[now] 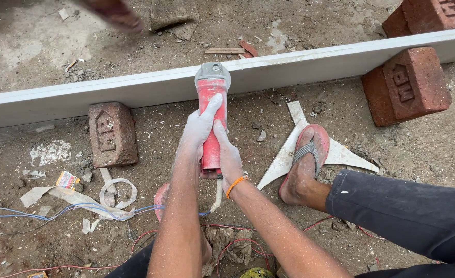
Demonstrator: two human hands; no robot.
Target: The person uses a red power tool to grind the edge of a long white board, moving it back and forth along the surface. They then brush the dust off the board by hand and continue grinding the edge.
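The person is crouching over bare, gritty ground and is gripping a red angle grinder (pixel 211 121) with both dust-whitened hands: the left hand (pixel 199 128) is wrapping the upper left side of the red body with its fingers stretched toward the grey head, and the right hand (pixel 229 157) is closing round the lower right side near the tail, an orange band at its wrist. The grinder is lying in the middle of the scene, its grey head pressing against the near face of the long white beam (pixel 134 90), which is running from the left edge up to the far right and resting between red bricks (pixel 406 85), with another brick (pixel 112 134) standing on the near left. By my reading, the cutting or grinding step on the beam is in hand; whether the disc is spinning I cannot tell. The next move is calling for a steady two-handed hold, keeping the sandalled foot (pixel 305 162) on the right and the loose red and blue wires (pixel 73 211) on the near ground well away from the head
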